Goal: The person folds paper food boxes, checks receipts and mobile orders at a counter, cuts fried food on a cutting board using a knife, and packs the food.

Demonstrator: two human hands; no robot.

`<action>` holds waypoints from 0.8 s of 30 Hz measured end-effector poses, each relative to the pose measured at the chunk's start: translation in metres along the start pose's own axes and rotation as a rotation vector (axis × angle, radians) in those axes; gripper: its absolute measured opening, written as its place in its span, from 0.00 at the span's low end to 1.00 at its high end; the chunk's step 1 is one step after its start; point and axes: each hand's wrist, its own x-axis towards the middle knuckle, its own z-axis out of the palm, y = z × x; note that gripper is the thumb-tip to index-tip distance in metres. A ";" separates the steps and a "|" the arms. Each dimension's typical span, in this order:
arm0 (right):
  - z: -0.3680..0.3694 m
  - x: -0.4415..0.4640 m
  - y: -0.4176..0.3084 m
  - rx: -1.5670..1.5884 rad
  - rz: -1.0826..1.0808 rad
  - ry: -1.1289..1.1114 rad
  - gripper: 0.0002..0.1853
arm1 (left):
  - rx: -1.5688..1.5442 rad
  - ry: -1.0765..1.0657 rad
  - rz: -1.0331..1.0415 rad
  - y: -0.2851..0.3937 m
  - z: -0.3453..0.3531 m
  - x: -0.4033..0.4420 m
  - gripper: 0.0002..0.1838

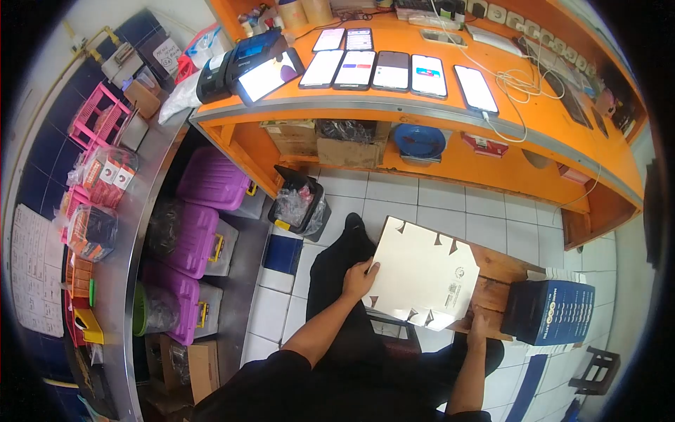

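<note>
A flat white cardboard box blank (418, 274) lies across my lap, with cut corners, small slots showing brown and a printed mark near its right side. My left hand (360, 279) grips its left edge, thumb on top and the other fingers mostly underneath. By the lower right corner of the blank is my right hand (479, 325), over a wooden plank surface (492, 292); its fingers are too small and partly hidden to make out. To the right of that hand, a dark blue printed carton (548, 311) rests on the planks, with white sheet edges sticking out of it.
Ahead stands an orange counter (394, 105) with several lit phones (390, 70) and a white cable (520, 84). A steel counter (151, 204) runs along the left, above purple-lidded bins (193, 239). A small black trash bin (299, 207) sits on the tiled floor.
</note>
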 end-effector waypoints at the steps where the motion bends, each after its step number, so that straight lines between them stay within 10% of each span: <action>1: -0.001 0.001 0.000 -0.021 -0.007 -0.008 0.13 | 0.010 0.013 0.015 -0.003 0.002 0.001 0.26; 24: -0.009 0.010 0.009 -0.130 -0.111 -0.098 0.17 | 0.042 0.040 0.064 -0.015 0.008 0.006 0.27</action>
